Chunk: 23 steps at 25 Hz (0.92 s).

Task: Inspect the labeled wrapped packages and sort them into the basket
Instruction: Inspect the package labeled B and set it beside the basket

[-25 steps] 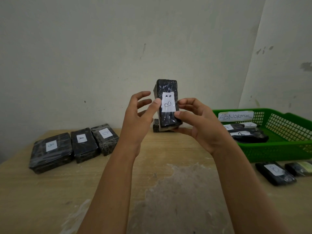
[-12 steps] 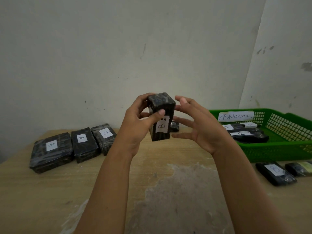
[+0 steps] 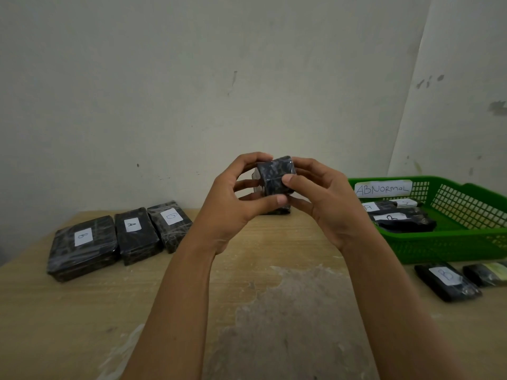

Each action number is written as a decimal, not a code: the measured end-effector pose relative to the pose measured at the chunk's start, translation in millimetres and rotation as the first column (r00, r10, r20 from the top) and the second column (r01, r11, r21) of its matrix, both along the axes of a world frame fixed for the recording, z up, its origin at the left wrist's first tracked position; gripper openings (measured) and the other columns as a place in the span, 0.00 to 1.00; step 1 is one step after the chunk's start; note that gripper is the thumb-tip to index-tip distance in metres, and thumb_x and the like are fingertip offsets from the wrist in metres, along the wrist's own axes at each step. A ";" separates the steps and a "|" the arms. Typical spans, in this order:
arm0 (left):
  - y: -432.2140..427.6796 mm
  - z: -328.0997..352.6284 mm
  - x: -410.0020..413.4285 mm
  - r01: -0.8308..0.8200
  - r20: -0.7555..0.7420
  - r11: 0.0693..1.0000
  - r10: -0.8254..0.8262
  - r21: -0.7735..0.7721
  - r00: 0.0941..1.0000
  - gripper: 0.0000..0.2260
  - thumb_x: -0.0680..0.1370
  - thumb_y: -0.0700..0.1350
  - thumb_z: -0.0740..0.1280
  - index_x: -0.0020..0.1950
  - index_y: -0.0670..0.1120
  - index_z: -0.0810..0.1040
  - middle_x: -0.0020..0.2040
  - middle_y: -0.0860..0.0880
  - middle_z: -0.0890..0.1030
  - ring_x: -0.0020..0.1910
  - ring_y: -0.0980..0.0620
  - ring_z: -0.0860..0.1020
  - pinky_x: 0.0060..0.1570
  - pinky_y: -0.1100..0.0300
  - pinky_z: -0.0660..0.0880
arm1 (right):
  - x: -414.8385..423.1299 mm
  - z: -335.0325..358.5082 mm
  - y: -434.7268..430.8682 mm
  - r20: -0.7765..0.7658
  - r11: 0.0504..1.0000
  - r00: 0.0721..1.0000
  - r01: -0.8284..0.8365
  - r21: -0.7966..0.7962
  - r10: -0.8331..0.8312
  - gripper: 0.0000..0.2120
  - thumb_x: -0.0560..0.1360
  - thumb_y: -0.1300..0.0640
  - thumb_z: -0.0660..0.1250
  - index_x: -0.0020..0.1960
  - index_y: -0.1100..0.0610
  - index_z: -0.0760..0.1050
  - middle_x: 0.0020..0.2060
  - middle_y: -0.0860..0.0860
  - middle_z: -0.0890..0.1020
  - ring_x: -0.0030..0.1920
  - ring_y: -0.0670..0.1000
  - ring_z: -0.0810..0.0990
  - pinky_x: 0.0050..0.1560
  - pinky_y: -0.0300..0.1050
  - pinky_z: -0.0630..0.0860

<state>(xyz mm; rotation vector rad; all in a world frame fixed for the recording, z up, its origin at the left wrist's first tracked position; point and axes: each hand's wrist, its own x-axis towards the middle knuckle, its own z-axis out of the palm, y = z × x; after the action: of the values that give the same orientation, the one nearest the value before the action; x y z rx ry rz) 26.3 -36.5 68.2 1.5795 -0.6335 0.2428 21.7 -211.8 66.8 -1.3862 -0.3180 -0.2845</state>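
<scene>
The left hand (image 3: 233, 207) and the right hand (image 3: 326, 207) are both clamped on one black wrapped package (image 3: 277, 175), fingers and thumbs curled round its sides; they hold it in the air above the worktop (image 3: 247, 311), end-on to the camera, so its label does not show; just below and behind it a hidden package (image 3: 278, 211) lies on the worktop, mostly covered by the hands; further left three lie side by side in a row, the B package (image 3: 82, 246), the A package (image 3: 135, 234) and a third package (image 3: 170, 223) whose letter I cannot read surely; to the right stands the green basket (image 3: 450, 246) with a paper sign (image 3: 382, 189) reading ABNORMAL, and in it at least three sorted packages (image 3: 403, 224); in front of it lie a near B package (image 3: 447, 281) and an edge package (image 3: 485, 274), cut off by the frame; I judge the sorting partway done, the held one under inspection, and about six more on the worktop not yet dealt with.
</scene>
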 end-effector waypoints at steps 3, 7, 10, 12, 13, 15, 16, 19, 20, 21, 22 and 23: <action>-3.2 0.9 -0.2 -0.077 0.001 0.997 0.077 -0.019 0.997 0.15 0.75 0.46 0.75 0.60 0.51 0.80 0.59 0.56 0.83 0.55 0.59 0.82 0.49 0.69 0.77 | -0.6 0.2 -1.1 0.019 0.999 1.000 0.012 -0.038 -0.011 0.11 0.77 0.63 0.71 0.58 0.55 0.82 0.57 0.56 0.84 0.57 0.53 0.85 0.55 0.48 0.83; -4.4 0.2 1.6 -0.101 0.024 0.995 0.101 -0.011 0.995 0.11 0.78 0.41 0.73 0.59 0.48 0.80 0.57 0.54 0.83 0.53 0.61 0.82 0.48 0.69 0.77 | 0.2 0.2 -0.2 0.019 0.998 0.999 0.042 -0.037 -0.041 0.10 0.76 0.60 0.72 0.58 0.57 0.82 0.55 0.55 0.85 0.55 0.53 0.86 0.54 0.49 0.83; -4.4 0.1 2.8 -0.106 0.021 0.994 0.107 -0.018 0.994 0.09 0.78 0.42 0.72 0.58 0.48 0.81 0.57 0.54 0.84 0.54 0.58 0.83 0.53 0.65 0.79 | 0.7 0.0 0.4 0.022 0.998 0.999 0.047 -0.037 -0.046 0.10 0.76 0.60 0.73 0.58 0.57 0.82 0.55 0.54 0.85 0.54 0.53 0.86 0.55 0.50 0.83; -4.5 -0.7 4.0 -0.120 0.017 0.992 0.121 -0.046 0.993 0.06 0.80 0.43 0.71 0.56 0.49 0.82 0.57 0.53 0.84 0.56 0.52 0.83 0.61 0.54 0.79 | 0.4 -0.2 0.2 0.025 0.998 0.999 0.037 -0.045 -0.036 0.11 0.76 0.60 0.73 0.58 0.57 0.82 0.55 0.53 0.86 0.55 0.53 0.86 0.55 0.50 0.83; -4.6 -0.9 4.3 -0.131 0.016 0.990 0.132 -0.056 0.991 0.05 0.80 0.43 0.70 0.55 0.49 0.83 0.56 0.52 0.84 0.57 0.50 0.83 0.63 0.51 0.79 | 0.0 -0.3 0.1 0.025 0.998 0.999 0.027 -0.050 -0.026 0.12 0.75 0.60 0.73 0.58 0.58 0.82 0.55 0.52 0.86 0.55 0.53 0.86 0.56 0.49 0.83; -4.9 -0.8 4.9 -0.145 0.003 0.987 0.146 -0.071 0.989 0.05 0.80 0.42 0.70 0.54 0.49 0.83 0.55 0.52 0.85 0.56 0.50 0.83 0.63 0.48 0.79 | -1.5 0.0 -0.6 0.024 0.998 1.000 -0.004 -0.063 0.006 0.15 0.73 0.61 0.75 0.60 0.58 0.81 0.55 0.50 0.86 0.56 0.52 0.86 0.56 0.48 0.83; -5.4 -0.7 4.8 -0.148 -0.003 0.986 0.149 -0.075 0.989 0.04 0.80 0.42 0.70 0.54 0.49 0.83 0.55 0.51 0.85 0.56 0.50 0.84 0.63 0.48 0.79 | -2.0 0.2 -1.2 0.026 0.997 0.999 -0.016 -0.075 0.018 0.17 0.72 0.62 0.76 0.61 0.58 0.81 0.56 0.50 0.86 0.56 0.51 0.86 0.56 0.46 0.83; -7.1 -1.7 4.2 -0.148 -0.016 0.987 0.148 -0.067 0.989 0.04 0.80 0.43 0.70 0.54 0.48 0.83 0.55 0.51 0.85 0.56 0.50 0.84 0.62 0.50 0.79 | -2.8 0.2 -2.8 0.020 0.995 1.000 -0.018 -0.100 0.021 0.19 0.71 0.65 0.77 0.61 0.58 0.80 0.57 0.50 0.85 0.57 0.51 0.86 0.56 0.45 0.83; -7.7 -0.9 2.6 -0.146 -0.025 0.987 0.144 -0.067 0.989 0.04 0.81 0.44 0.70 0.55 0.47 0.83 0.55 0.51 0.85 0.56 0.51 0.84 0.61 0.51 0.80 | -2.0 -0.2 -3.3 0.013 0.995 1.000 -0.010 -0.100 0.012 0.19 0.71 0.65 0.76 0.61 0.58 0.80 0.57 0.50 0.85 0.57 0.51 0.86 0.56 0.46 0.83; -7.7 -0.2 1.2 -0.141 -0.036 0.988 0.139 -0.062 0.990 0.05 0.80 0.46 0.70 0.56 0.48 0.83 0.56 0.52 0.85 0.56 0.52 0.83 0.60 0.53 0.80 | -1.2 -0.3 -3.3 0.004 0.996 1.000 -0.004 -0.091 0.004 0.18 0.72 0.64 0.76 0.61 0.58 0.80 0.57 0.51 0.85 0.57 0.52 0.85 0.56 0.47 0.82; -7.6 0.2 0.3 -0.130 -0.044 0.990 0.128 -0.046 0.991 0.08 0.80 0.50 0.70 0.58 0.51 0.82 0.58 0.54 0.84 0.57 0.53 0.82 0.60 0.56 0.79 | -1.1 -0.4 -2.7 -0.012 0.998 1.000 -0.011 -0.055 0.010 0.16 0.73 0.63 0.75 0.61 0.58 0.80 0.57 0.52 0.85 0.57 0.53 0.85 0.57 0.47 0.82; -6.8 -0.4 1.1 -0.128 -0.046 0.992 0.127 -0.010 0.991 0.12 0.78 0.55 0.70 0.61 0.55 0.81 0.61 0.57 0.82 0.60 0.55 0.80 0.60 0.57 0.78 | -1.3 0.0 -2.2 -0.037 0.999 0.998 -0.041 0.023 0.042 0.15 0.74 0.62 0.73 0.61 0.60 0.80 0.56 0.54 0.85 0.57 0.54 0.85 0.56 0.47 0.83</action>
<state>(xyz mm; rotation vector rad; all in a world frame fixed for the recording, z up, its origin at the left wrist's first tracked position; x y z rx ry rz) 27.4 -43.3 67.8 1.6105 -0.4953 0.3047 20.4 -214.0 66.9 -1.3603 -0.3111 -0.2265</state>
